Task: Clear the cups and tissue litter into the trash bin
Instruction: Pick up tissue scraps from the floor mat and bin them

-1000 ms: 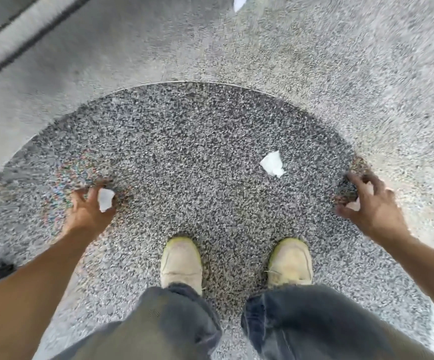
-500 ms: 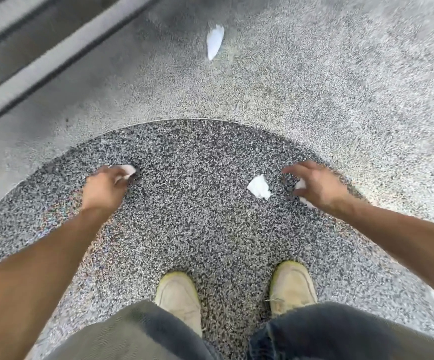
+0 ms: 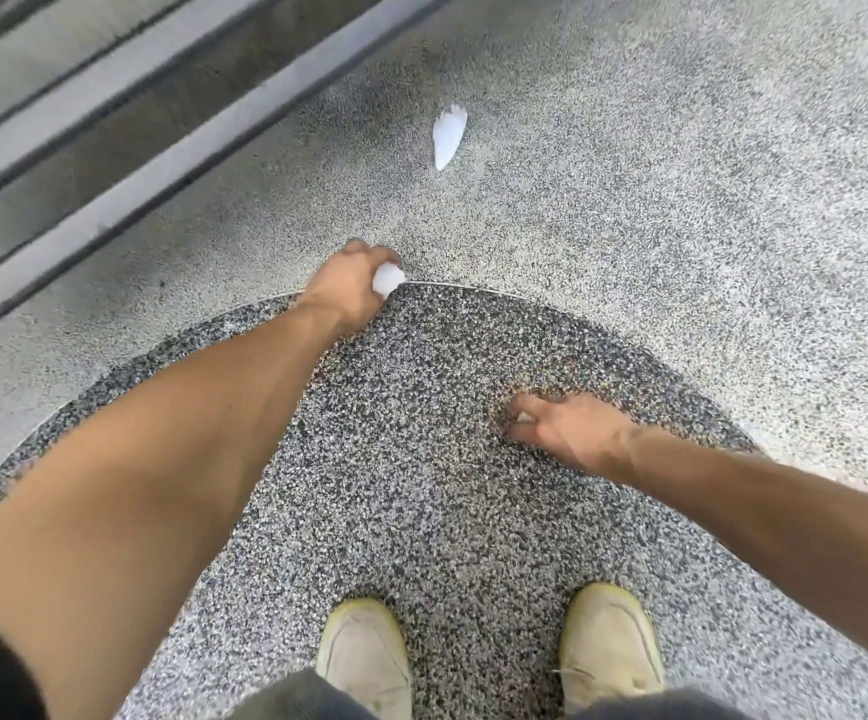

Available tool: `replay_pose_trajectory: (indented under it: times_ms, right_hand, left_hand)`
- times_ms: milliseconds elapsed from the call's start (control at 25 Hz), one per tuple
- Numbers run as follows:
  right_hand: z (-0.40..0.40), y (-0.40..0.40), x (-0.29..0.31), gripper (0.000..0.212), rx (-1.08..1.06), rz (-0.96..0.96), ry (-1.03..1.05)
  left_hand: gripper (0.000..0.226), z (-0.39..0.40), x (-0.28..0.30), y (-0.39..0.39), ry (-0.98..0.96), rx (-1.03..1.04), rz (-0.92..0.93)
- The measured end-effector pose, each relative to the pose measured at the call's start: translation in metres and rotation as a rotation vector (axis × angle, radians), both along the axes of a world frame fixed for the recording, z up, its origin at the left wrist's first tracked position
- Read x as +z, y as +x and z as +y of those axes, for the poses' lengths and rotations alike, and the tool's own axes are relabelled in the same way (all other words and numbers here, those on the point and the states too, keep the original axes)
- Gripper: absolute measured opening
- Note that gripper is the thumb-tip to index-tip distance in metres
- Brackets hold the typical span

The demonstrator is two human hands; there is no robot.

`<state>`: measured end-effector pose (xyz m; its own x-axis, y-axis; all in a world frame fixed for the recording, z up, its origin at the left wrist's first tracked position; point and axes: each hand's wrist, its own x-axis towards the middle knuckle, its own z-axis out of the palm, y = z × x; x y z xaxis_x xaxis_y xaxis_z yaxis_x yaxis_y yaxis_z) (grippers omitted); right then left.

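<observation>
My left hand (image 3: 351, 285) is stretched forward over the rim of the dark speckled circle, fingers closed around a white crumpled tissue (image 3: 388, 279). My right hand (image 3: 562, 431) presses down on the dark circle, fingers curled over a tissue piece of which only a small white sliver (image 3: 524, 418) shows. A further white tissue scrap (image 3: 448, 135) lies loose on the lighter floor ahead, beyond both hands. No cup or trash bin is in view.
The floor is pebbled: a dark round inlay (image 3: 421, 485) with a thin metal edge, set in lighter grey paving. Concrete steps or ledges (image 3: 110, 122) run diagonally at the upper left. My two pale shoes (image 3: 364, 657) stand at the bottom.
My left hand has moved forward with its tissue to the circle's far edge. My right hand has come down over the tissue piece that lay in the middle, which is now mostly covered.
</observation>
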<state>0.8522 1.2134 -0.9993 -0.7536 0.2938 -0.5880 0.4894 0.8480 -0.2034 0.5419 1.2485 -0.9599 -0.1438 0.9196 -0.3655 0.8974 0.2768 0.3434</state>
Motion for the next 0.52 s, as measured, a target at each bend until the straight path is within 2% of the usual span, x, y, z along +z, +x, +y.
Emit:
replay_pose_trajectory:
  times_ms: [120,320,400,520]
  right_hand:
    - [0.011,-0.004,-0.008,0.052,-0.010,-0.015,0.025]
    - [0.087,-0.025,-0.008,0.018,-0.716,0.288,0.068]
    - [0.118,-0.031,-0.003,0.010,-0.849,0.360,0.087]
    - [0.149,-0.035,0.001,0.009,-0.948,0.360,0.143]
  left_hand:
    - [0.062,0.023,-0.010,0.004,0.004,0.002,-0.012]
    - [0.071,0.073,-0.020,0.007,0.039,-0.012,0.011]
    - [0.066,0.101,-0.017,0.011,0.068,-0.038,0.022]
    - [0.064,0.145,-0.020,0.017,0.090,-0.076,0.029]
